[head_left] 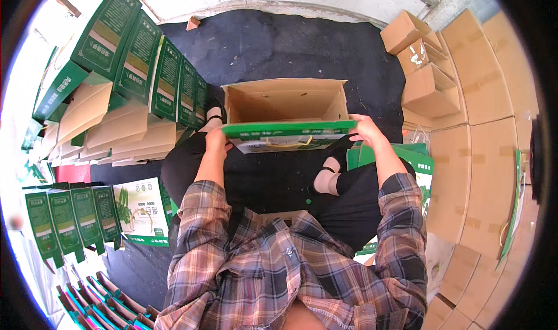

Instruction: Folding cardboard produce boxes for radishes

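Note:
In front of me, between my feet, stands a cardboard carton [283, 103] with a green and white printed near side and a bare brown inside. Its top is open, and a yellowish cord handle [289, 141] shows on the near side. At the carton's left near corner, my left hand [218, 142] grips the edge with curled fingers. My right hand [367, 130] holds the opposite near corner, its thumb and fingers around the green edge. The carton's lower part and its base are hidden from this angle.
Green printed cartons [136, 56] stand in a row on the left, with brown flaps hanging out. Smaller green boxes [70, 216] are below them. Flat green cardboard [412, 150] lies by my right knee. Stacked brown cartons [476, 68] line the right side; dark sheeting [279, 45] covers the floor.

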`<action>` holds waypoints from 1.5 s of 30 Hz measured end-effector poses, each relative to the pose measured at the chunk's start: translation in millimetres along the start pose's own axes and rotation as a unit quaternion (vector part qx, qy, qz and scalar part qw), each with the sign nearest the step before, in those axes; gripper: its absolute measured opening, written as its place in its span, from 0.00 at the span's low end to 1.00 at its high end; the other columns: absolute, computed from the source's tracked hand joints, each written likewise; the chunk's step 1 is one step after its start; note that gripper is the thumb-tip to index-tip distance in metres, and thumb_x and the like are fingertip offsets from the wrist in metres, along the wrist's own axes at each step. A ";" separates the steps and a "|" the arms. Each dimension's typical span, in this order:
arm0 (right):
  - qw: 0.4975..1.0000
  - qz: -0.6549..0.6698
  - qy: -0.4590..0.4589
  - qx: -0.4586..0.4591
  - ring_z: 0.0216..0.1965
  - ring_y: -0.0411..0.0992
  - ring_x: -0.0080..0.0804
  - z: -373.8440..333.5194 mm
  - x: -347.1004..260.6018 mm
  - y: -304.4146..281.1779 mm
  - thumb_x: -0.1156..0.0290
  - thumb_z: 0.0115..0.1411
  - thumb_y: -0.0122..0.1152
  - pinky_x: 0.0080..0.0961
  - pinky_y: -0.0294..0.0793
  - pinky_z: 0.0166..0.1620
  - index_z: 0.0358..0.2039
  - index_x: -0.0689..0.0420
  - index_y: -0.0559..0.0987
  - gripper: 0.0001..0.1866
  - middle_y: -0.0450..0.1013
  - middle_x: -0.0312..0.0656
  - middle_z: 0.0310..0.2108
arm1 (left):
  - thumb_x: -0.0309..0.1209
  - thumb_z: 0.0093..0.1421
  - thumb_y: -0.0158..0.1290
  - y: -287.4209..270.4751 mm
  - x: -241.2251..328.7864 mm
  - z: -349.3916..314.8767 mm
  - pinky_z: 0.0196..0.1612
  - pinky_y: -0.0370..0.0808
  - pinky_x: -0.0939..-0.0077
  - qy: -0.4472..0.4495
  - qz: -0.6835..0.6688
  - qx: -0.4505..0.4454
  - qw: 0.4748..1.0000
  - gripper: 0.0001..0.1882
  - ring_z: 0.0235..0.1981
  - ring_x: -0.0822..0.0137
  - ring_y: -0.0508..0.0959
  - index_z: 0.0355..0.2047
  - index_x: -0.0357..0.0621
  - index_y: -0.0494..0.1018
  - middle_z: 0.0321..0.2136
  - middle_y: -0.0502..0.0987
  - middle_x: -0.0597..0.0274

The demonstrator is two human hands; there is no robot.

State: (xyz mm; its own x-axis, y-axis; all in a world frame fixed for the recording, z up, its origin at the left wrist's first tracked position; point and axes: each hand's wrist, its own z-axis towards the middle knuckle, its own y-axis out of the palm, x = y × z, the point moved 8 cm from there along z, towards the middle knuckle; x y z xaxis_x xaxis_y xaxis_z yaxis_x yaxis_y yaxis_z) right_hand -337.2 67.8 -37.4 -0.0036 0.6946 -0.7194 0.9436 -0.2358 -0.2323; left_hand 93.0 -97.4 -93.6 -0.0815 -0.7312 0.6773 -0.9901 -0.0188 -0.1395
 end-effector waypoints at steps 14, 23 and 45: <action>0.994 0.008 -0.111 0.023 0.45 0.70 0.30 -6.1 -46.3 -1.4 0.74 0.57 0.52 0.28 0.72 0.44 0.51 0.58 0.71 0.19 0.71 0.41 0.47 | 0.30 0.52 0.58 14.6 54.5 -39.5 0.32 0.69 0.80 0.221 0.096 -0.103 0.965 0.24 0.31 0.73 0.72 0.49 0.37 0.70 0.32 0.74 0.64; 0.996 -0.003 -0.074 -0.058 0.55 0.63 0.34 -16.8 -49.3 11.4 0.52 0.60 0.50 0.40 0.64 0.53 0.57 0.56 0.65 0.29 0.64 0.42 0.56 | 0.42 0.52 0.59 34.1 61.4 -77.6 0.58 0.60 0.68 0.183 0.207 -0.235 0.932 0.41 0.58 0.56 0.63 0.59 0.30 0.55 0.57 0.62 0.44; 0.789 -0.524 -0.309 0.086 0.58 0.57 0.43 -49.6 -68.1 70.1 0.70 0.33 0.74 0.39 0.65 0.53 0.56 0.55 0.65 0.45 0.60 0.44 0.56 | 0.31 0.42 0.64 62.6 60.9 -101.5 0.46 0.71 0.63 0.473 0.502 0.055 0.722 0.24 0.47 0.55 0.68 0.43 0.49 0.73 0.44 0.67 0.58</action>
State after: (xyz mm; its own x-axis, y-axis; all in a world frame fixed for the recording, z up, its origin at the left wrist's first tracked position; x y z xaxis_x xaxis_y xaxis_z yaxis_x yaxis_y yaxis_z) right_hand -254.4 37.7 27.7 -0.9630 0.1183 -0.2422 0.2562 0.1225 -0.9588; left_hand 14.4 -73.9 12.2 -0.8454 0.3778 0.3776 -0.3664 0.1043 -0.9246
